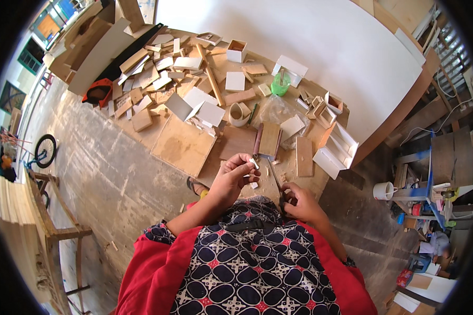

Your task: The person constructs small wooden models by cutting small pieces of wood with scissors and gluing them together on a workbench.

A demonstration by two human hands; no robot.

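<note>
Pinched between the thumb and fingers of my left hand [230,177] is a small white piece [254,163], too small to name. My right hand [301,203] is closed round the dark handle of a long, narrow-bladed tool [275,176]. Its blade points away from me, just right of the left hand; whether it is a knife or a file does not show. Beyond both hands lies a light wooden block [269,139] with a dark reddish strip along its left side. A brown board [238,142] is left of it, and a flat plank [304,156] lies to the right.
Wood and white offcuts [157,73] pile up at the far left of the table. A square board [184,144] lies at its near left edge. Beyond the block are a round cream container [238,115] and a green cup [280,84]. An open white box [337,150] stands right.
</note>
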